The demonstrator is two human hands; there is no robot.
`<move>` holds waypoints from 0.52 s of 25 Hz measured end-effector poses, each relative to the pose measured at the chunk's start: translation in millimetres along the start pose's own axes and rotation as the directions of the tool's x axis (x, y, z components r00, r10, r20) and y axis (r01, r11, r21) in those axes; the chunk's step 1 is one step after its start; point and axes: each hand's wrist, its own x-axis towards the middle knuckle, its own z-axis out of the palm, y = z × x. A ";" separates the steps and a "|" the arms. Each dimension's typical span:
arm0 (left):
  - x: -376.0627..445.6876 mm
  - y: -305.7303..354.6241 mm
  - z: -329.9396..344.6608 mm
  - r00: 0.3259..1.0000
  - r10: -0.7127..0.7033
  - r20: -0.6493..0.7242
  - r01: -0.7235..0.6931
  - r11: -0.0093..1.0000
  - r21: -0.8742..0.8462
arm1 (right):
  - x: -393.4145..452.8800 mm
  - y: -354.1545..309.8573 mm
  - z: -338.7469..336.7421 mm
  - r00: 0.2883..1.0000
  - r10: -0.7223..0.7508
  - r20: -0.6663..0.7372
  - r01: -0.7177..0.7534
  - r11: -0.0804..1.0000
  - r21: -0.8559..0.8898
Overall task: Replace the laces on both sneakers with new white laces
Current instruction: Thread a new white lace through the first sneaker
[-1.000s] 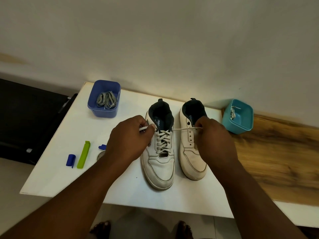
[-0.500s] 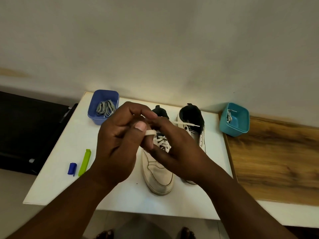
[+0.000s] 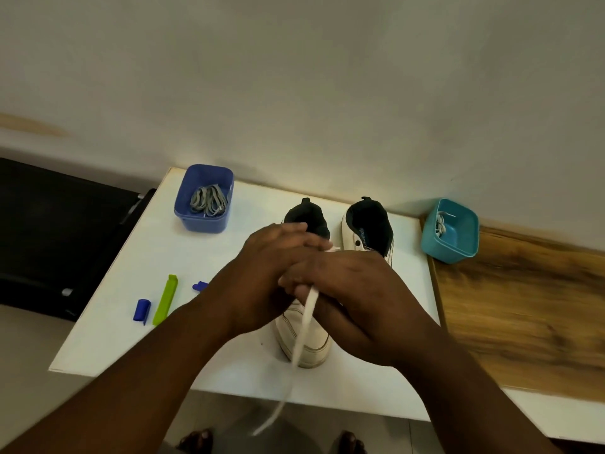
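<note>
Two white sneakers stand side by side on the white table (image 3: 137, 322). The left sneaker (image 3: 309, 342) shows only its toe and black collar; my hands cover its middle. Of the right sneaker (image 3: 366, 227) I see the black opening and upper side. My left hand (image 3: 271, 273) and right hand (image 3: 353, 290) are pressed together above the left sneaker, both gripping a white lace (image 3: 302, 326). One lace end hangs down past the table's front edge, blurred. A short lace tip pokes out near my left fingertips.
A blue tub (image 3: 183, 211) with grey laces stands at the back left. A teal tub (image 3: 465, 237) holding a white lace sits at the back right, beside a wooden surface (image 3: 523, 306). A green clip (image 3: 165, 299) and blue pieces (image 3: 141, 310) lie left. My feet show below.
My hands, first apart and pulling the lace ends sideways, came together over the left sneaker. Now they overlap more closely, and one lace end dangles down in front.
</note>
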 end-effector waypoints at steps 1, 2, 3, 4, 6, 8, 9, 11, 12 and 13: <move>0.8 -0.2 -3.3 0.998 0.000 -0.065 0.002 1.000 0.021 | -1.4 1.8 0.3 1.000 0.000 -0.031 0.000 1.000 -0.002; 2.2 -0.4 -8.7 0.990 -0.024 -0.139 0.025 1.000 0.005 | -2.9 4.4 0.2 0.996 0.007 -0.089 -0.008 1.000 -0.014; 3.2 0.1 -14.1 0.977 -0.076 -0.201 0.072 0.997 -0.026 | -4.6 7.0 -0.9 0.985 0.022 -0.173 -0.027 0.999 -0.028; 2.8 0.3 -17.7 0.956 -0.139 -0.260 0.128 0.990 -0.059 | -4.9 9.2 -2.4 0.960 0.047 -0.277 -0.059 0.998 -0.037; -2.0 0.6 -20.1 0.881 -0.282 -0.380 0.271 0.959 -0.081 | -5.2 12.6 -3.8 0.872 0.126 -0.473 -0.152 0.988 -0.018; -9.9 -5.7 -20.6 0.844 -0.420 -0.335 0.472 0.877 0.092 | -5.0 13.9 -0.9 0.772 0.238 -0.589 -0.229 0.969 0.092; -11.7 -7.6 -20.9 0.802 -0.545 -0.244 0.594 0.768 0.239 | -4.7 14.3 0.9 0.719 0.311 -0.621 -0.253 0.950 0.183; -10.5 -6.3 -17.9 0.667 -0.736 -0.116 0.705 0.574 0.416 | -2.5 14.8 1.4 0.606 0.456 -0.651 -0.248 0.887 0.390; -10.2 -4.8 -13.6 0.671 -0.733 -0.114 0.699 0.572 0.429 | -0.6 14.8 0.5 0.564 0.506 -0.652 -0.216 0.853 0.475; -8.9 -1.4 -11.1 0.739 -0.660 -0.134 0.649 0.646 0.402 | 0.6 14.6 -0.8 0.538 0.539 -0.648 -0.182 0.825 0.535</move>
